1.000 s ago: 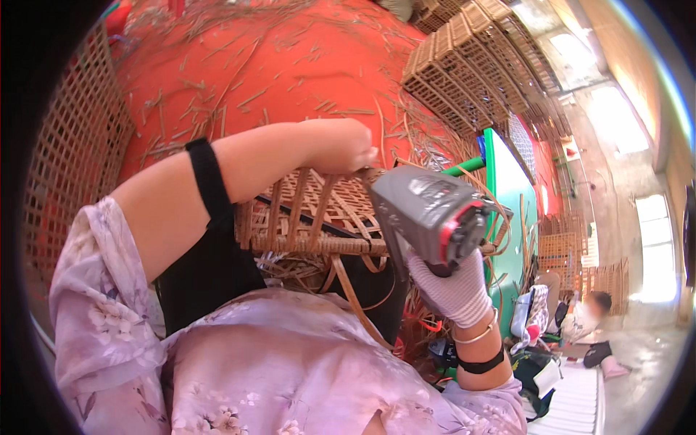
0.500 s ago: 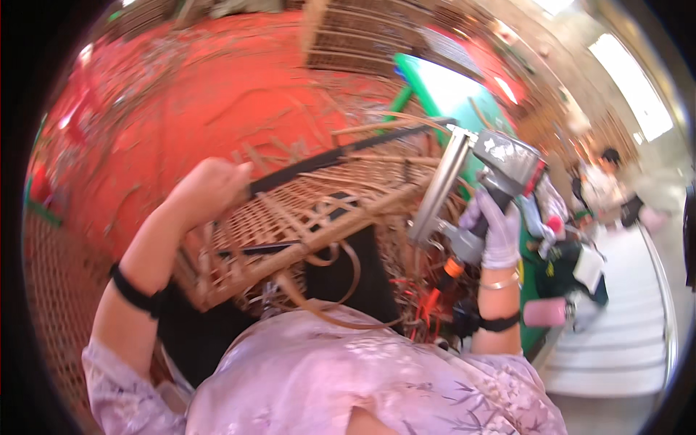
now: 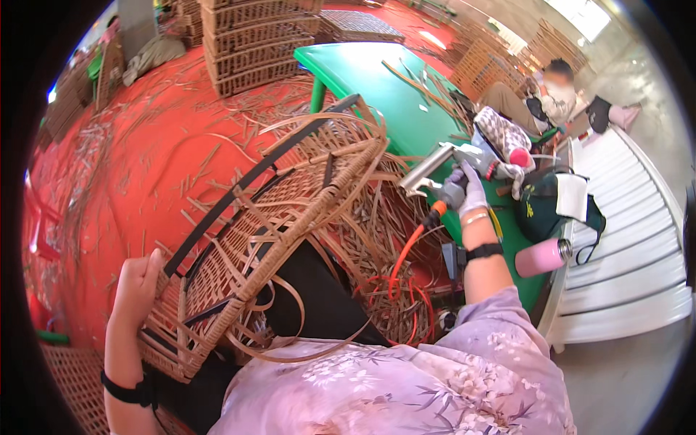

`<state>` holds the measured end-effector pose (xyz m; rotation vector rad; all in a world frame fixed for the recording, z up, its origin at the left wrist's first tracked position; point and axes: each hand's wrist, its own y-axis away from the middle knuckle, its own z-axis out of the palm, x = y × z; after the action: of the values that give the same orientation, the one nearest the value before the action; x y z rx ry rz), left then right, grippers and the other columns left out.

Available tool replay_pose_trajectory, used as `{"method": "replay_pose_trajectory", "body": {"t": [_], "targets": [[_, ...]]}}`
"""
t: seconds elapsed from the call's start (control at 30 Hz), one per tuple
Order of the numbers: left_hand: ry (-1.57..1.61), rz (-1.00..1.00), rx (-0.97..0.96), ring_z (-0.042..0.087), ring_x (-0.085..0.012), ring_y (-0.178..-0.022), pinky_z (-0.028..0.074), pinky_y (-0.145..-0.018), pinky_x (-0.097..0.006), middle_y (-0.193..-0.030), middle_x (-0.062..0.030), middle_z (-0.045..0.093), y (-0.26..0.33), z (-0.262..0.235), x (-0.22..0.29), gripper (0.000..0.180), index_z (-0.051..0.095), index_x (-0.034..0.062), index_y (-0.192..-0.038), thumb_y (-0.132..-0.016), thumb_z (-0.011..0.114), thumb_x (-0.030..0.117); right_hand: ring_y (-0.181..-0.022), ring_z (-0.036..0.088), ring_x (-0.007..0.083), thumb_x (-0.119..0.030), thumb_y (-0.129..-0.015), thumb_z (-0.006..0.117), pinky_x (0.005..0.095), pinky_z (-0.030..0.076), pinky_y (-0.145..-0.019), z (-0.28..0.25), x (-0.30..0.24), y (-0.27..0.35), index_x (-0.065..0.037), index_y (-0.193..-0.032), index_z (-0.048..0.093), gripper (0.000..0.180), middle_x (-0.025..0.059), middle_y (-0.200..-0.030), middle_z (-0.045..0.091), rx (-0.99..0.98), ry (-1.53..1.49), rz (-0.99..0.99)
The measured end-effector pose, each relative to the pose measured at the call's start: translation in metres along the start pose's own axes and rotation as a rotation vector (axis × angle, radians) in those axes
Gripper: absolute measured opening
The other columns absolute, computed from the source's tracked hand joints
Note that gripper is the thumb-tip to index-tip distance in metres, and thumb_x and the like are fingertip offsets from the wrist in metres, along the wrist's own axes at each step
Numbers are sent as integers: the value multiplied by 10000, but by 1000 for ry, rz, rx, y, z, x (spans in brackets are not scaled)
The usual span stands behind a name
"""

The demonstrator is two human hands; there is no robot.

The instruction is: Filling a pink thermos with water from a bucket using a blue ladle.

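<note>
A woven rattan basket (image 3: 250, 250) with a dark strip (image 3: 239, 190) along its far edge lies tilted across my lap. At its near left end my left hand (image 3: 139, 286) is closed on the basket, thumb by the end of the dark strip. My right hand (image 3: 473, 192), in a pale glove, grips an air stapler (image 3: 429, 168) with a long silver magazine, over the near edge of the green table. The stapler is apart from the basket. From its grip an orange hose (image 3: 407, 252) runs down. Loose cane strips (image 3: 293, 355) curl out below the basket.
The green table (image 3: 370, 69) stands ahead to the right. On its right are a dark bag (image 3: 540, 214), a pink bottle (image 3: 538, 259) and a white slatted bench (image 3: 627, 239). Stacked woven panels (image 3: 254, 54) stand behind; cane scraps litter the red floor (image 3: 174, 152). A person (image 3: 560, 98) sits beyond.
The basket has tilted, its left end lower and its right end higher. My left hand has gone down and left with it. The stapler has moved away from the basket, toward the table.
</note>
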<state>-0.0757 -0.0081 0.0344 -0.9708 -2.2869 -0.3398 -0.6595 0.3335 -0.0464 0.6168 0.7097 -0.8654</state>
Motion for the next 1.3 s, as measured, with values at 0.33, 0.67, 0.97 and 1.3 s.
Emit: {"method": "replay_pose_trajectory", "body": {"t": [0.33,0.67,0.97,1.3], "targets": [[201,-161,-17,456,-87,-435,358,-442,-273,-492,-18,482,5,5,9,522,534,4,-613,-1024,431,309,-1047,623,364,-588,-790,563,432,476,-898,-3,-46,-17,-89,-1064,700,585,201,-1069,669,706,1751,-267],[205,-152,17,449,-89,-433,355,-444,-269,-492,-9,465,6,6,9,511,530,2,-624,-1023,439,309,-1160,567,327,-714,-630,659,419,448,-960,-32,-67,127,-9,-1266,546,956,239,-1239,568,641,2294,183],[126,-84,96,441,-63,-551,377,-523,-244,-562,32,449,10,-4,17,466,665,-8,-803,-1002,472,366,-923,643,414,-453,-702,695,468,491,-795,-74,-77,100,49,-1035,629,606,272,-994,653,448,2192,74],[479,-48,299,615,-99,-786,511,-736,-266,-836,-29,654,26,-5,21,422,658,35,-1111,-1010,454,390,-709,547,106,-164,-855,681,245,457,-621,27,-24,64,6,-1083,551,313,39,-900,585,61,1192,-644]]}}
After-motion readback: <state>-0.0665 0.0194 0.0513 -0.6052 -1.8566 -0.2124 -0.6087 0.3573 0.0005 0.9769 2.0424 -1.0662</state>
